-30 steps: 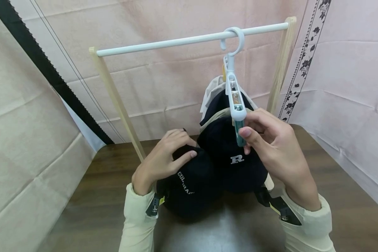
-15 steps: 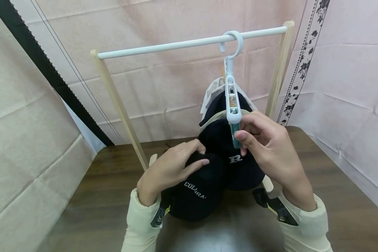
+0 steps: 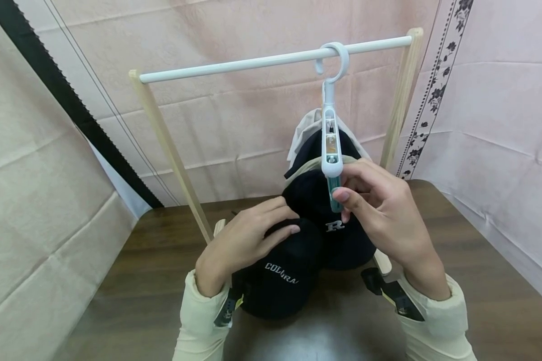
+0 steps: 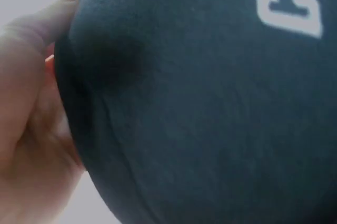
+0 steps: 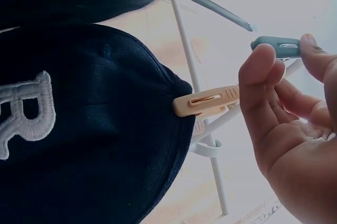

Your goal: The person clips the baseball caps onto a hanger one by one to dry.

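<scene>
My left hand [image 3: 241, 238] grips the top of a black baseball cap [image 3: 275, 296] with white lettering, thumb on the near side. In the left wrist view that cap [image 4: 200, 103] fills most of the picture, and the far fingers are hidden. My right hand [image 3: 384, 215] pinches a green clip [image 3: 332, 188] at the lower end of a white hanger [image 3: 330, 125]. The green clip [image 5: 281, 46] has no cap between its tips in the right wrist view. Just behind, a dark cap with a white R [image 3: 343, 253] hangs from a peach clip [image 5: 205, 102].
The hanger's hook loops over the white bar [image 3: 235, 64] of a rack with wooden posts [image 3: 171, 155]. Behind the R cap hang a light grey cap [image 3: 304, 131] and others. A brown table [image 3: 131, 281] lies beneath, with cloth walls around.
My left hand has brought the lettered cap rightward, closer to the R cap, then stays nearly still. The right hand and the green clip have shifted slightly left.
</scene>
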Available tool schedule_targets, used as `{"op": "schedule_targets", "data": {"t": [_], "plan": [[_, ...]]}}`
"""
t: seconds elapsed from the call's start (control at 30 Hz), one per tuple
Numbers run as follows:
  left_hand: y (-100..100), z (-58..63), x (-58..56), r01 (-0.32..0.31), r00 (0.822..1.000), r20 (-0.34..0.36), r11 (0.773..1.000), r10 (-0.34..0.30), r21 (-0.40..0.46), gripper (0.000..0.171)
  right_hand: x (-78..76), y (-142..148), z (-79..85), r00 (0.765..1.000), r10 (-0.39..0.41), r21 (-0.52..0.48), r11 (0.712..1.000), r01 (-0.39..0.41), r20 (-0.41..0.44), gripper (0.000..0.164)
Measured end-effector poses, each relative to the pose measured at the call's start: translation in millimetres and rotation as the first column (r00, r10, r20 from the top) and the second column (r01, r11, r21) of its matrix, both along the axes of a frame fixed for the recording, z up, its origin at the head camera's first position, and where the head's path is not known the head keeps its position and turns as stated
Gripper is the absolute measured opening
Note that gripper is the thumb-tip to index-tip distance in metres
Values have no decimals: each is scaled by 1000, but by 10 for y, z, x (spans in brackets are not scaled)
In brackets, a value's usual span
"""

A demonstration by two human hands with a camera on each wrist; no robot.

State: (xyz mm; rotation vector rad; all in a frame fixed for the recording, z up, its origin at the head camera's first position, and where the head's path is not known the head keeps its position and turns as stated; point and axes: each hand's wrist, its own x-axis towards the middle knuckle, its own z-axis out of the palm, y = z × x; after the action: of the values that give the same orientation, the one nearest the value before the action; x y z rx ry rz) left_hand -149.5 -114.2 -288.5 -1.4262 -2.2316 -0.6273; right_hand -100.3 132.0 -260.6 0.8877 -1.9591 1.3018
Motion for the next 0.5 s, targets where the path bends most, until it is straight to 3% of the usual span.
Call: {"op": "schedule_targets", "data": {"t": [0.2, 0.5], "plan": [[42, -16, 13, 60, 998, -42, 985, -54, 161, 15, -9, -19, -16, 1000, -9, -17, 1000, 8, -30, 18], [135, -9, 37, 114, 993, -40, 954, -107, 277, 16, -5, -161, -18, 998, -46, -94, 995, 41, -50, 14]]}}
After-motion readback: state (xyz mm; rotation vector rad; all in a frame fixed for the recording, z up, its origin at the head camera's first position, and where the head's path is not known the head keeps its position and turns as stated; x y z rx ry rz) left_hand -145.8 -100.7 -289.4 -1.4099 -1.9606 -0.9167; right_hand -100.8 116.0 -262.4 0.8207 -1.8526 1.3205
